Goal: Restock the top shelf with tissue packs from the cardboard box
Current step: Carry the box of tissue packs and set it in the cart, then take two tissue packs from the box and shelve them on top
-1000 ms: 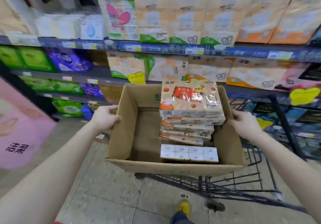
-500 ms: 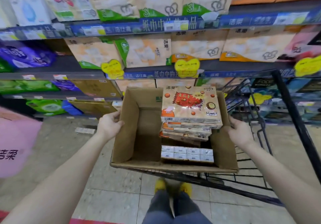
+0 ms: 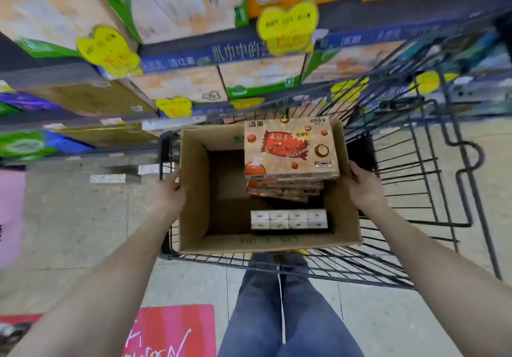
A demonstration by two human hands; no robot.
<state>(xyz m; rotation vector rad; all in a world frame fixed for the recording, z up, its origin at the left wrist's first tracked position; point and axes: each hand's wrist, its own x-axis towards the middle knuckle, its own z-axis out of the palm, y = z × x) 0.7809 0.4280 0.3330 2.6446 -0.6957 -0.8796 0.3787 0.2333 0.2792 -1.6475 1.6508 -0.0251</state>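
An open cardboard box (image 3: 194, 190) sits low over the black wire cart (image 3: 415, 218). Inside it, on the right, is a stack of beige tissue packs (image 3: 291, 149) with a red candy print. A white multipack (image 3: 288, 219) lies at the box's near end, and the left half is bare. My left hand (image 3: 169, 193) grips the left wall of the box. The right wall is held by my right hand (image 3: 365, 187). The top shelf is out of view.
Store shelves (image 3: 194, 57) with large tissue bundles and yellow price tags fill the upper view, close ahead. A red floor sticker (image 3: 171, 331) lies by my legs. A pink sign (image 3: 11, 218) stands at the left edge. Tiled floor lies to the left.
The box has gone down, from held in front of the shelves to low on the cart. My view has tilted downward, and my legs have come into view. Both hands keep their grip.
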